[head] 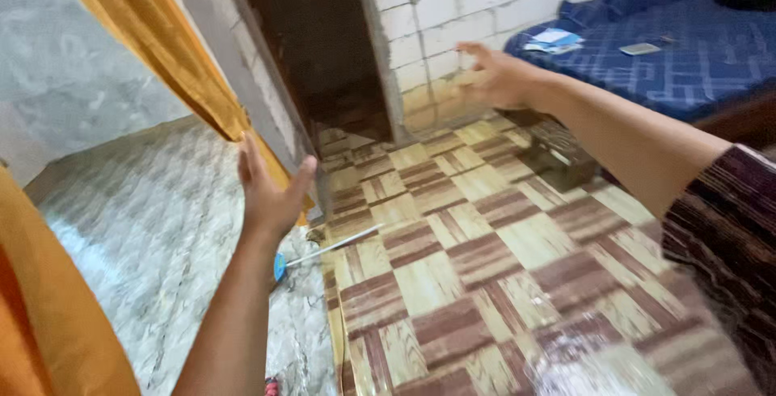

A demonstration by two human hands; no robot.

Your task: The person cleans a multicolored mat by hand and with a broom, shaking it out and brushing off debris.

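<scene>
My left hand (pixel 268 190) is raised with fingers apart, palm toward the grey door jamb (pixel 242 73) and the orange curtain (pixel 162 40) beside it; it holds nothing. My right hand (pixel 499 75) reaches forward, blurred, fingers spread, near the white block wall (pixel 477 8) and the corner of a bed with a blue patterned cover (pixel 687 48). That hand is empty too.
Brown and cream checkered flooring (pixel 477 267) lies ahead; grey marbled floor (pixel 137 226) is on the left. A thin white stick with a blue end (pixel 323 250) lies at the threshold. A dark doorway (pixel 315 40) opens ahead. A dark box (pixel 562 157) sits by the bed; small items (pixel 638 48) lie on the cover.
</scene>
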